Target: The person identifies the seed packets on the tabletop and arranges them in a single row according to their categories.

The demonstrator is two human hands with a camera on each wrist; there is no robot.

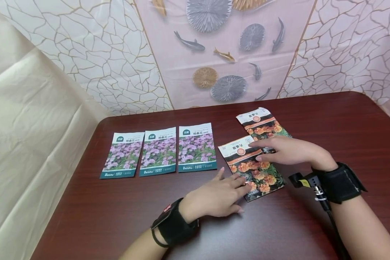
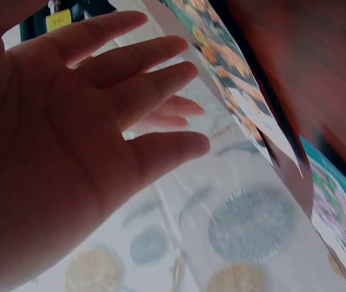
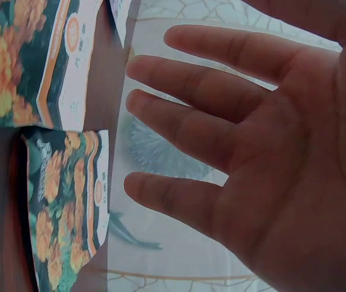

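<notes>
Two seed packets with orange marigold pictures lie on the right half of the table. My left hand (image 1: 214, 196), fingers straight and spread, reaches over the lower left edge of the near marigold packet (image 1: 258, 175). From the right, my right hand (image 1: 290, 150) stretches its fingers over that packet's upper right edge. The far marigold packet (image 1: 263, 124) lies behind, its lower part partly hidden by the right hand. In the right wrist view both the near packet (image 3: 14, 67) and the far packet (image 3: 63, 201) appear beside the extended fingers (image 3: 185, 121).
Left of the marigold packets, three purple-flower seed packets (image 1: 121, 155) (image 1: 158, 151) (image 1: 197, 148) lie in a row on the dark red table (image 1: 94, 216). A patterned cloth (image 1: 227, 61) hangs behind the far edge. A cable (image 1: 333, 220) runs from the right wrist strap.
</notes>
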